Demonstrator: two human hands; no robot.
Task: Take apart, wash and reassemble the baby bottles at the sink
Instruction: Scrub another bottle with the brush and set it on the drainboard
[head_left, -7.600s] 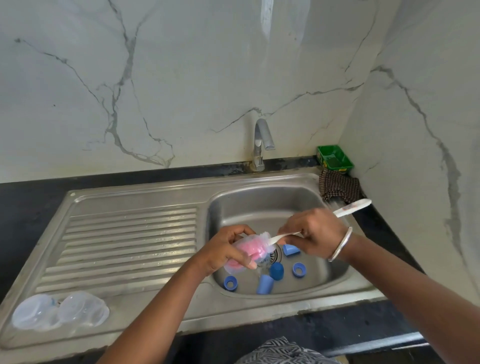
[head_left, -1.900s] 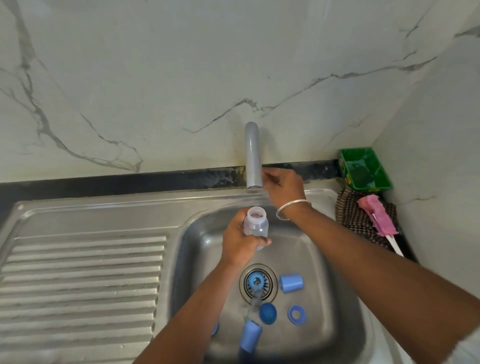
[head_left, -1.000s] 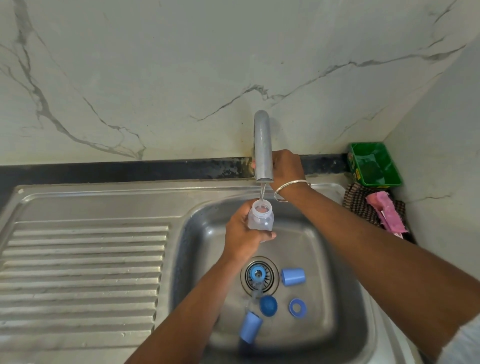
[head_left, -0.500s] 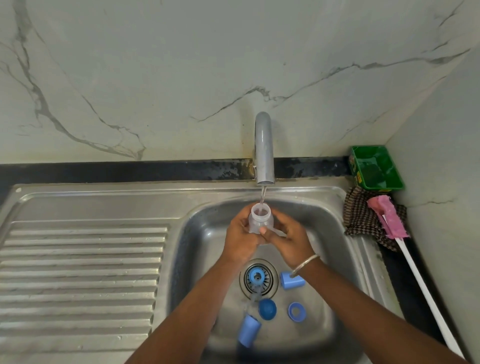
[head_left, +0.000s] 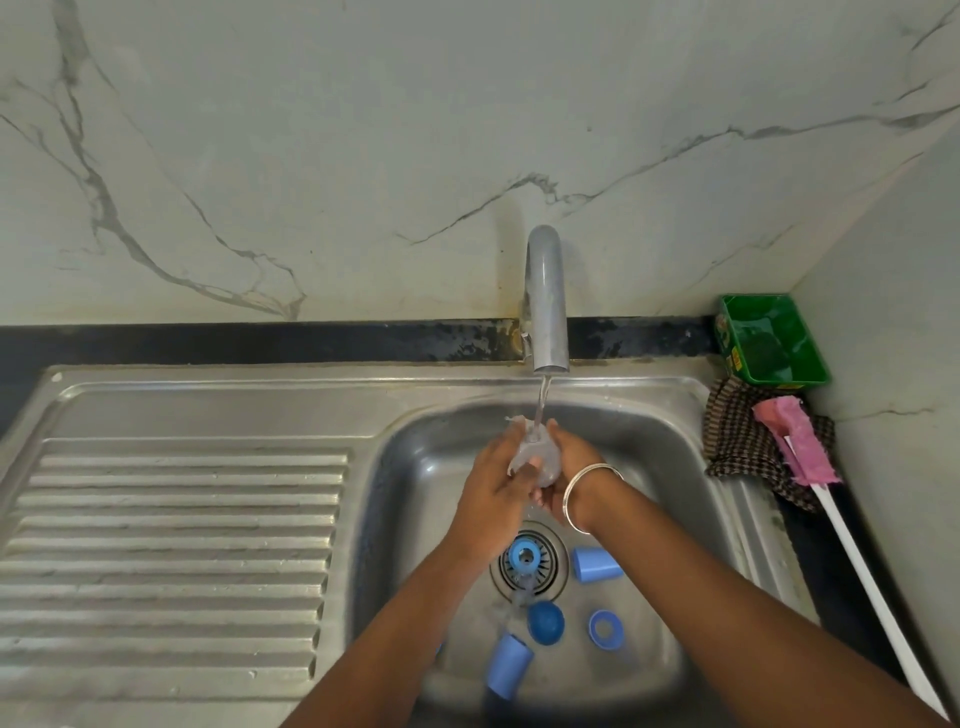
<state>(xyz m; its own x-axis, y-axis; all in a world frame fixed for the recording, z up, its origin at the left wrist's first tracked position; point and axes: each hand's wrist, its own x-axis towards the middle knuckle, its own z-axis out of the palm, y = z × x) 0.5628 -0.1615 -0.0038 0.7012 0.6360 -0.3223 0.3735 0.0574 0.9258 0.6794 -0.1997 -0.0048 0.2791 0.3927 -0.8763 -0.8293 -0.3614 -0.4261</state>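
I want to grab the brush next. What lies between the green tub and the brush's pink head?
Head view: only the checked cloth lies between green tub and pink brush head.

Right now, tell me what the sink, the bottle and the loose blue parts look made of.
Sink: brushed stainless steel, dull grey sheen. Bottle: probably clear plastic, see-through, blurred under the water. Blue parts: smooth matte plastic, uniform colour.

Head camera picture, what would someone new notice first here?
First, the left hand and right hand clasping a clear plastic baby bottle under water from the curved steel tap, mid-basin. Next, the blue plastic caps and rings scattered around the drain below. Then the pink-headed, white-handled bottle brush lying at the sink's right edge.
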